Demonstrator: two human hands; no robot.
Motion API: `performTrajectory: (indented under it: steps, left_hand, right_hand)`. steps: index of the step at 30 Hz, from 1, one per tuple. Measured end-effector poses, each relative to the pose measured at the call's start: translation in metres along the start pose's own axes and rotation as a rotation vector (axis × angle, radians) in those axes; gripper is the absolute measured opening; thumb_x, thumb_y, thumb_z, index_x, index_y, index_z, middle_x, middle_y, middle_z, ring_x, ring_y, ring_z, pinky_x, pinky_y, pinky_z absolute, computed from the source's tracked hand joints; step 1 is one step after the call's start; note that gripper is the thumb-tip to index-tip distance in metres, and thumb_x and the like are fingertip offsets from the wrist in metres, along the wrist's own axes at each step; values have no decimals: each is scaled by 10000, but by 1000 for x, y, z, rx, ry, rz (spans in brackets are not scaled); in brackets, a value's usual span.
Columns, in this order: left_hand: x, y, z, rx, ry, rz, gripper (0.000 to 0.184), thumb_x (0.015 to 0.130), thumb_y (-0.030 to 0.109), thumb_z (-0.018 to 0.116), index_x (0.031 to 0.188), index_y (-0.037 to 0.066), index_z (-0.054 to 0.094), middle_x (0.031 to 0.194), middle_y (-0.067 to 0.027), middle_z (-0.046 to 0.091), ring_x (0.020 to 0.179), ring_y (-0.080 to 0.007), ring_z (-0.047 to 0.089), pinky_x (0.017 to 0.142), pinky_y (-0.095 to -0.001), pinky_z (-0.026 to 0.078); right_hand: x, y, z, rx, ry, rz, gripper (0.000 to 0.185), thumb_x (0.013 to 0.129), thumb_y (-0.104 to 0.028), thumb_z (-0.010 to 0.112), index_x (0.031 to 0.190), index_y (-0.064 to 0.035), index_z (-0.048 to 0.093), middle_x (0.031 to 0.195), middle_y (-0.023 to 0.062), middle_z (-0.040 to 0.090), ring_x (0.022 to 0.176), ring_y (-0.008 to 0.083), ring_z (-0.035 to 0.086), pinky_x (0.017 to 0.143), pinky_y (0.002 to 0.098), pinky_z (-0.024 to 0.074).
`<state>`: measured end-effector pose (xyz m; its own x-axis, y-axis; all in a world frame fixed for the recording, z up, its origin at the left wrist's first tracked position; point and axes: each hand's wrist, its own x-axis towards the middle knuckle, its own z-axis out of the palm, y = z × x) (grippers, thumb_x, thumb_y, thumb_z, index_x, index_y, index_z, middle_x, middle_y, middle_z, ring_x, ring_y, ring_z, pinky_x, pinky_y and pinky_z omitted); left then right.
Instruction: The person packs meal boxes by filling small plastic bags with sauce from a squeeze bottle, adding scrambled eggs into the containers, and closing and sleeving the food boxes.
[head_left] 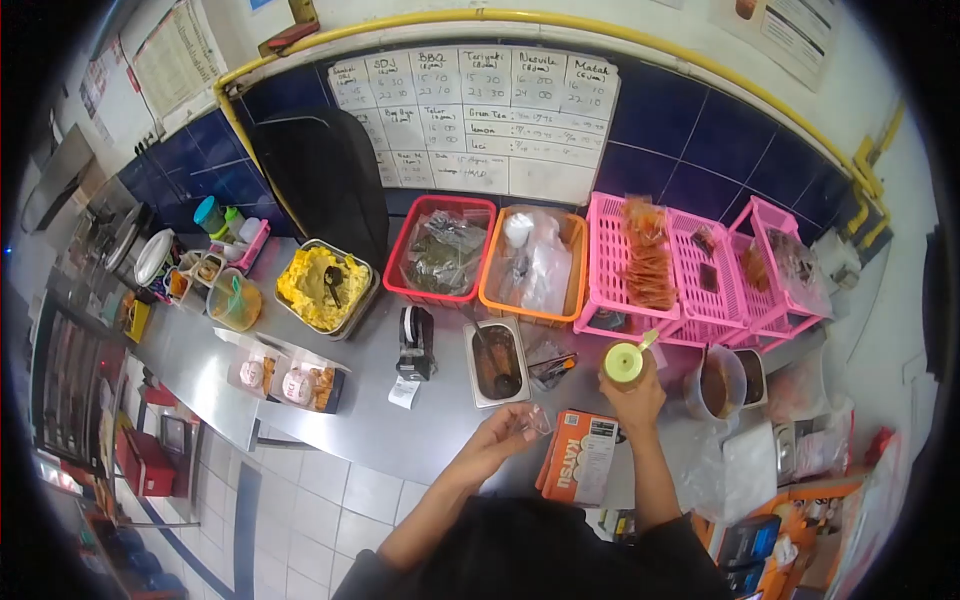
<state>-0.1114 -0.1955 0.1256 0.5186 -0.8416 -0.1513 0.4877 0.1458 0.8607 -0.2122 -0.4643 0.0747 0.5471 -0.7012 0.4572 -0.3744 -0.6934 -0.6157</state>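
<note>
One steel counter [420,430] carries one red basket [437,297] and, to its right, one orange basket [530,312], both far; one stack of orange KATSU cartons [585,455] lies near. Two hands reach forward: the right hand [637,395], farther out, wraps one yellow-green-topped bottle [623,362] beyond the cartons; the left hand [495,440], slanting rightward, pinches one clear plastic piece [540,420].

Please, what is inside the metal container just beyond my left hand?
The metal container, beyond your left hand, holds a brownish, sauce-like mass and a dark ladle. The mass covers the container's bottom, so what lies there cannot be seen.
</note>
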Motion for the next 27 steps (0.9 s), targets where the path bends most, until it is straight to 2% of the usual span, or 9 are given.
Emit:
performTrajectory:
  steps: [2, 3, 4, 7, 9, 11, 15, 20, 27]
  left_hand:
    - [-2, 6, 5, 37, -59, 21, 392, 971, 144, 644, 1324, 50, 501, 1217, -61, 602, 1180, -164, 548, 1032, -335, 399]
    - [-2, 9, 8, 36, -75, 30, 413, 960, 151, 663, 1321, 51, 489, 1243, -57, 584, 1189, -163, 541, 1035, -332, 399]
    - [-2, 13, 11, 40, -101, 35, 414, 957, 157, 668, 1316, 49, 491, 1241, -54, 583, 1189, -159, 540, 1032, -326, 400]
    - [-3, 28, 21, 86, -132, 67, 408, 947, 174, 682, 1290, 46, 502, 1224, -35, 585, 1172, -126, 533, 996, -293, 406]
    - [-1, 31, 21, 54, -196, 35, 399, 968, 133, 653, 1305, 22, 472, 1284, -69, 561, 1246, -153, 501, 1064, -326, 377]
    - [1, 39, 25, 25, -209, -19, 393, 977, 149, 653, 1299, 8, 477, 1287, -81, 568, 1251, -157, 516, 1093, -331, 371]
    - [7, 40, 35, -104, -197, -115, 364, 1001, 217, 628, 1281, 13, 516, 1209, -64, 612, 1169, -131, 567, 1028, -302, 426]
    - [9, 48, 42, -326, -216, -247, 399, 1033, 276, 568, 1338, 25, 519, 1215, -72, 638, 1108, -130, 597, 948, -304, 480]
    - [15, 52, 41, -427, -322, -290, 501, 1027, 332, 531, 1405, 6, 480, 1244, -123, 634, 1126, -192, 613, 968, -343, 487]
  right_hand:
    - [5, -21, -23, -74, 52, -222, 804, 631, -356, 898, 1308, -88, 556, 1200, 138, 682, 901, 341, 717, 736, 392, 579]
    - [12, -19, -32, -241, 145, -459, 786, 621, -360, 889, 1294, -98, 577, 1255, 118, 668, 768, 301, 717, 634, 347, 566]
    - [18, -37, -51, -325, 116, -566, 752, 645, -343, 858, 1295, -92, 574, 1325, 118, 638, 695, 247, 689, 574, 320, 514]
    - [33, -63, -85, -533, 110, -787, 534, 759, -246, 750, 1257, -156, 582, 1381, 109, 611, 561, 144, 569, 536, 269, 417]
    - [41, -79, -100, -663, 129, -929, 445, 804, -194, 695, 1234, -206, 583, 1384, 105, 612, 519, 107, 503, 541, 252, 389]
    - [52, -96, -112, -736, 161, -1036, 403, 829, -171, 660, 1215, -253, 580, 1382, 90, 617, 498, 91, 446, 545, 245, 382]
    - [72, -116, -127, -872, 204, -1186, 389, 861, -168, 634, 1216, -311, 565, 1368, 66, 630, 486, 83, 408, 544, 234, 377]
    - [83, -146, -143, -916, 240, -1342, 376, 911, -170, 589, 1251, -321, 539, 1348, 44, 641, 486, 83, 389, 535, 228, 401]
    - [91, -175, -165, -994, 239, -1444, 327, 946, -209, 551, 1260, -296, 538, 1355, 37, 633, 495, 78, 379, 526, 227, 415]
